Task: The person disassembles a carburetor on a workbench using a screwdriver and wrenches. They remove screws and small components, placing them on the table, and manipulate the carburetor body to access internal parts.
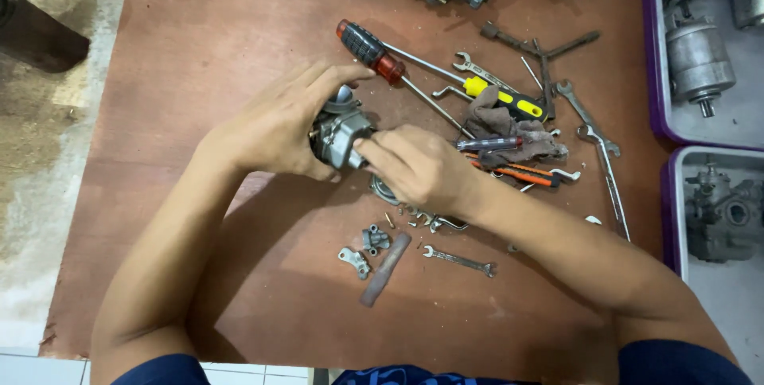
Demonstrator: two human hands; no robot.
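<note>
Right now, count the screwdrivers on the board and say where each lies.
3 at least. A red-and-black one above the left hand, a yellow-and-black one right of it, and an orange-handled one below the rag. Others may be hidden under the rag.

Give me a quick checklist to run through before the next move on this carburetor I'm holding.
1. Carburetor supported: ok, left hand cups it above the board.
2. Right hand on the part: ok, fingertips touch its side.
3. Screwdrivers within reach: ok, red-and-black screwdriver and yellow-handled one lie just beyond the hands.
4. Small loose parts kept together: ok, grouped near the small wrench.
5. Rag handy: ok.
6. Screws all out: cannot tell, hands hide them.
</note>
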